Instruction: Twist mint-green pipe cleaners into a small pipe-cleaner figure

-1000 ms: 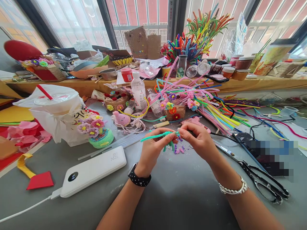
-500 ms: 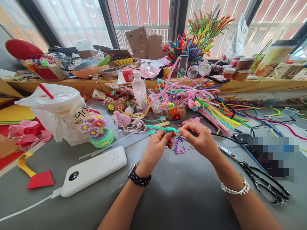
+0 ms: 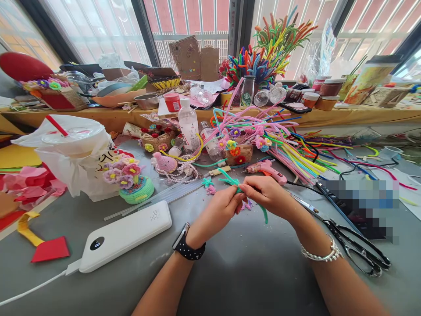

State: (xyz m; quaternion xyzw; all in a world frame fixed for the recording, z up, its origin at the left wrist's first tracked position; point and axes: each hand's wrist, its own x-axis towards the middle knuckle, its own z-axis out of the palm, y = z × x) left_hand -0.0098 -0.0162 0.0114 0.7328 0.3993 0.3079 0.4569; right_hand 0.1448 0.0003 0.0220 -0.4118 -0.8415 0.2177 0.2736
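Observation:
Over the middle of the grey table, my left hand [image 3: 221, 205] and my right hand [image 3: 268, 193] meet, both closed on a mint-green pipe cleaner [image 3: 229, 178]. Its bent upper part sticks up past the left fingers, and a tail hangs below the right hand. The stretch between my fingertips is partly hidden. Just left of it lie a small green pipe-cleaner piece [image 3: 207, 182] and a pink one [image 3: 211, 189]. Purple trimmings [image 3: 248, 205] are scattered under my hands. A pink glue gun [image 3: 268, 170] rests behind my right hand.
Scissors [image 3: 353, 245] and a phone [image 3: 351, 210] lie at right. A white power bank [image 3: 126, 236] with a cable lies at left, near a crocheted flower pot [image 3: 136, 189] and a bagged drink cup [image 3: 75, 149]. Behind are loose pipe cleaners [image 3: 296, 153], a bottle [image 3: 189, 127] and flower baskets [image 3: 241, 153].
My hands have come together and turned the green pipe cleaner; it lay roughly level, and now one end points up-left while a tail hangs down. The glue gun shows more fully.

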